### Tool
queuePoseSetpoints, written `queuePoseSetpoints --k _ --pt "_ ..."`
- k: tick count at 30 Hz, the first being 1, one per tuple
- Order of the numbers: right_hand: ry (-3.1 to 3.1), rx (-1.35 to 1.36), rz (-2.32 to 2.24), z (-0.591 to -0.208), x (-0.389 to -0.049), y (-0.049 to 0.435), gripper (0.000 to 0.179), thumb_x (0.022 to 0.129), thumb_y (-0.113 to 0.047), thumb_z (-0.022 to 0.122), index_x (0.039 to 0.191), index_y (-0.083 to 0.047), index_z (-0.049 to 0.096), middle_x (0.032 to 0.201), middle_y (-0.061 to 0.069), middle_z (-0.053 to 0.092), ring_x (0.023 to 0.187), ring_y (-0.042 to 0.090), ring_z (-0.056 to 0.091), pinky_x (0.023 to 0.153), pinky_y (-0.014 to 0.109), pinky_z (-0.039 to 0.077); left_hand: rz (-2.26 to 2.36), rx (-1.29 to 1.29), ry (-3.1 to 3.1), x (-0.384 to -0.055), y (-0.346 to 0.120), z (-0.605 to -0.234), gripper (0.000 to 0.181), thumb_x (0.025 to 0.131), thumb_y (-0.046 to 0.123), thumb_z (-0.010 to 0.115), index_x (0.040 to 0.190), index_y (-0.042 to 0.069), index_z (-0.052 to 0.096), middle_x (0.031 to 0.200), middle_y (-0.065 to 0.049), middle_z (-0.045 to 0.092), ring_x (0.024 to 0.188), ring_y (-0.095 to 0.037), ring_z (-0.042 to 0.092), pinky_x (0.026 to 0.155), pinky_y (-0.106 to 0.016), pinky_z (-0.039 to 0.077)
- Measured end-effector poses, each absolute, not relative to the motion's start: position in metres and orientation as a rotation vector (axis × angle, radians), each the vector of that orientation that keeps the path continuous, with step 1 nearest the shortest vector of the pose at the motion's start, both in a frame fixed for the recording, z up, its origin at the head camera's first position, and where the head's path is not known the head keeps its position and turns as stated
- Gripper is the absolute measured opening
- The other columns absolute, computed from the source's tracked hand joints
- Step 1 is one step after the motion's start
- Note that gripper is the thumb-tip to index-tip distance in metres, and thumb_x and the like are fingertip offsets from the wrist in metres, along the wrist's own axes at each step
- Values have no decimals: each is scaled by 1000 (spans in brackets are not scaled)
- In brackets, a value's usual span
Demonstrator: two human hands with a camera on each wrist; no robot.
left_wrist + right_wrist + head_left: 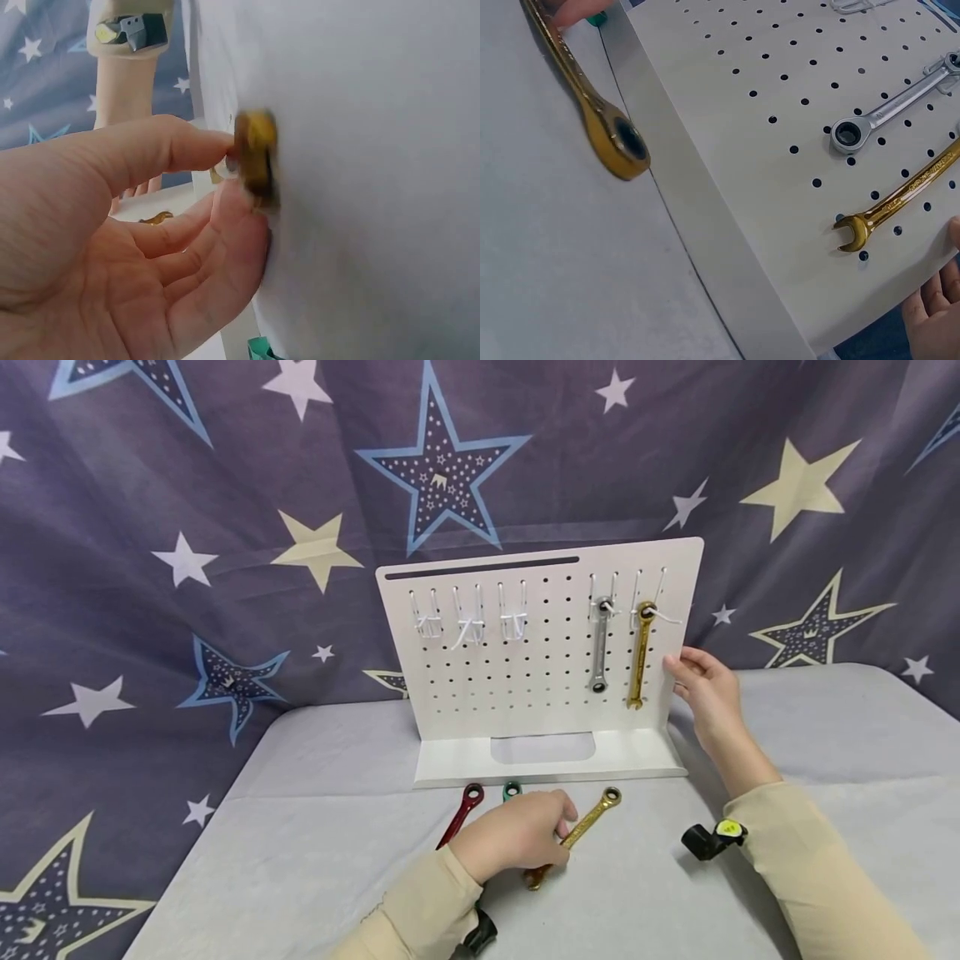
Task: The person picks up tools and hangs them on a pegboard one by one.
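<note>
Low over the table, my left hand [517,831] pinches a gold ratcheting combination wrench [588,822] between thumb and fingers. Its ring end points toward the white pegboard [487,693]; in the left wrist view the wrench [256,154] is blurred and seen end-on. My right hand [708,693] grips the board's right edge, thumb in front and other fingers behind. Close to that hand, a second gold wrench [640,660] hangs on a hook, with a silver wrench [601,647] to its left. A red wrench [461,814] and a green wrench [512,789] are partly hidden by my left hand.
Several white wire hooks [468,618] are fixed on the pegboard's upper left. The board leans back on a white base ledge [457,760]. A grey cloth covers the table [300,860], and a star-patterned curtain [315,468] hangs behind it.
</note>
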State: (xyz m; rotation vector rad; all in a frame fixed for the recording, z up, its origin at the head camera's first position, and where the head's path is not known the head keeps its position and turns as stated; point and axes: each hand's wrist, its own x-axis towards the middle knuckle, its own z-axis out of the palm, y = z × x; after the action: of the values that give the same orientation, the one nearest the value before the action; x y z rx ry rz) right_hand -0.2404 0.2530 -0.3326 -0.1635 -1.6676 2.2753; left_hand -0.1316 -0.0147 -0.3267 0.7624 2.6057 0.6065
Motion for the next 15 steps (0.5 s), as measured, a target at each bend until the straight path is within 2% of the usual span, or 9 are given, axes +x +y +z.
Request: queuePoseSetpoints --k 9,15 --pt "-1641 -155 2294 -332 -240 251 21 91 -9 72 105 -9 57 85 -7 61 79 4 57 71 16 50 482 860 2651 -126 -16 -329 33 82 8 72 110 9 55 65 7 53 53 -7 49 51 -21 41" --pt "-1674 -180 2279 -332 -238 251 22 91 -13 73 105 -11 57 89 -7 60 82 4 57 72 15 51 382 878 2735 -124 -12 -332 21 85 12 68 102 16 57 67 6 52 54 -9 48 49 -24 39"
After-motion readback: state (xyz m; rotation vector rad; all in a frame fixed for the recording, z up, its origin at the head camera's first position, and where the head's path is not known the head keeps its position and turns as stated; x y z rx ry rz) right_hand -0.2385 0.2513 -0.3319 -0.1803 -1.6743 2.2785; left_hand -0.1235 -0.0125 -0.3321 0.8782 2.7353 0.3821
